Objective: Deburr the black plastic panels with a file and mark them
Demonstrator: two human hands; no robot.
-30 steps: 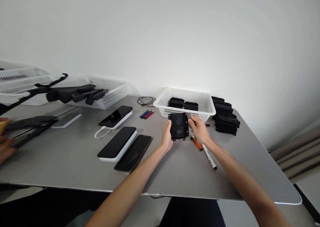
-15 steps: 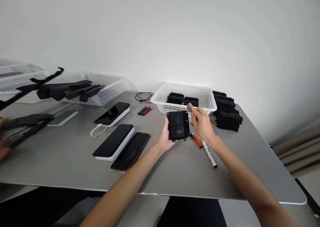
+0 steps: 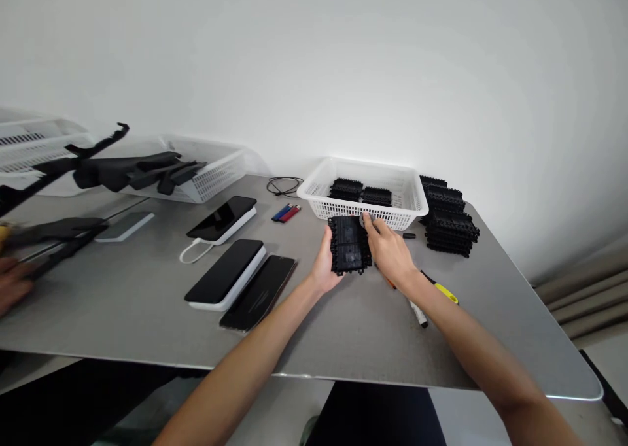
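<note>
Holding the black toothed part (image 3: 350,243) by its left side in the left hand (image 3: 324,264), before the white basket (image 3: 324,208); pinching a small grey piece (image 3: 364,221) at the part's far right corner with the right hand (image 3: 392,253). Probably light, stiff, perhaps brittle-edged; best gripped gently by opposite sides. Over a grey counter (image 3: 343,335), facing a white wall (image 3: 343,60) behind the basket.

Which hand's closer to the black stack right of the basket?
Right. The right hand is left of the stack, by the right edge of the black part; the left hand is farther left, holding that part.
</note>
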